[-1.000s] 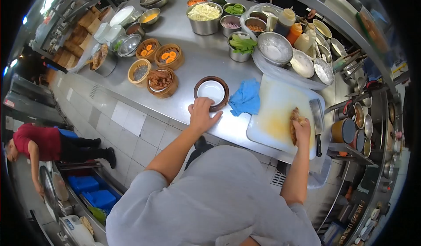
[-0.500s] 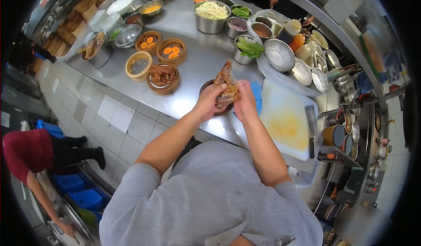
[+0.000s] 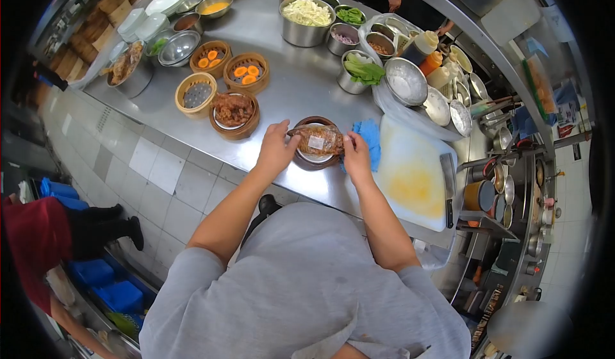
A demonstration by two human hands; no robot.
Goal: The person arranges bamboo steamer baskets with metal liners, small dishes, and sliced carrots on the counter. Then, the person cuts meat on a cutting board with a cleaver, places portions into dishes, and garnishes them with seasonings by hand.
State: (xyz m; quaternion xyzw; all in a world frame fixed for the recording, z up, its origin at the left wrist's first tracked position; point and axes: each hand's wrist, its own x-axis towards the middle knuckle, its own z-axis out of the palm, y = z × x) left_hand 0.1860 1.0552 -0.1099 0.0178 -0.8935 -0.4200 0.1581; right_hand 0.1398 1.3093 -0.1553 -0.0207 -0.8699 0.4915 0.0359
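Meat portion (image 3: 318, 140) now lowered into steamer basket (image 3: 306, 161); left hand (image 3: 275, 147) at 9 o'clock, right hand (image 3: 356, 154) at 3 o'clock, fingers of both grasping its ends

The brushed metal table (image 3: 301, 90) is gleaming dully; the woven bamboo steamer (image 3: 234, 125) is looking matt; the blue cloth (image 3: 371, 138) is looking soft; the white plastic cutting board (image 3: 416, 160) is showing yellow stains.

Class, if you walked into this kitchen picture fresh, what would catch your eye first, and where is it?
First, the two hands, left hand and right hand, meeting at a brown food parcel lying in a round steamer basket at the steel counter's near edge. Next, the bright orange pieces in bamboo baskets farther left, and the white cutting board to the right.
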